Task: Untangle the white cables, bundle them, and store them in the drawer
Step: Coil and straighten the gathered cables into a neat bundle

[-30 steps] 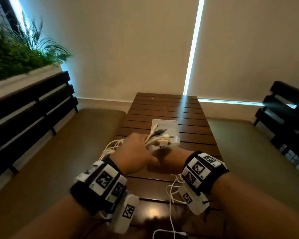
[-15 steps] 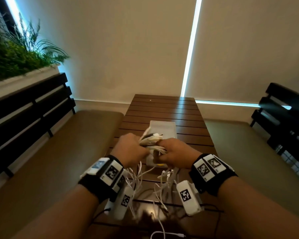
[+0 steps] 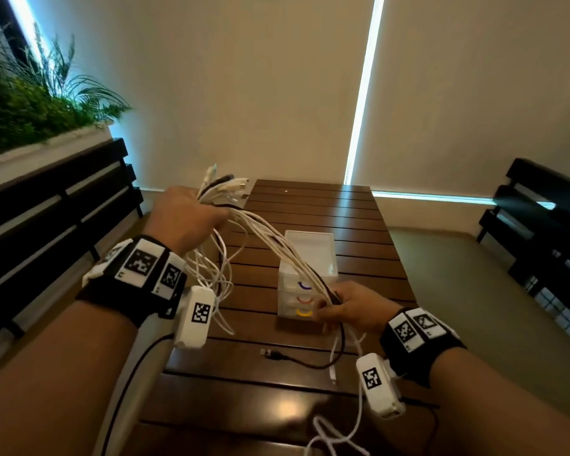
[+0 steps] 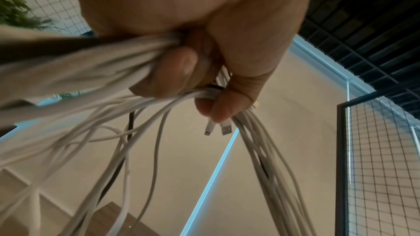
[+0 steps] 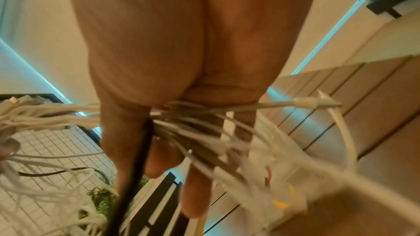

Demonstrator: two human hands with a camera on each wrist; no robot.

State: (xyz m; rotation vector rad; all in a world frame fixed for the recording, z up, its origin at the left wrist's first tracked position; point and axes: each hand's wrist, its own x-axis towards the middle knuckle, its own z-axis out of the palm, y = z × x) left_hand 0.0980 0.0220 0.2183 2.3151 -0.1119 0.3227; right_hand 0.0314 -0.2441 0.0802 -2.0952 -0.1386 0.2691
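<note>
The white cables [image 3: 273, 245] are gathered but not yet bundled: the left hand [image 3: 186, 215] grips their plug ends aloft, the right hand [image 3: 346, 307] pinches the strands before the closed drawer unit [image 3: 310, 258] on the surface [image 3: 310, 209], loose tails trailing.

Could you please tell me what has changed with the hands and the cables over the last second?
The left hand rose up and left, still gripping the white cables; the right hand drew back low, so the strands stretch between them. The drawer unit and table stayed put.
</note>
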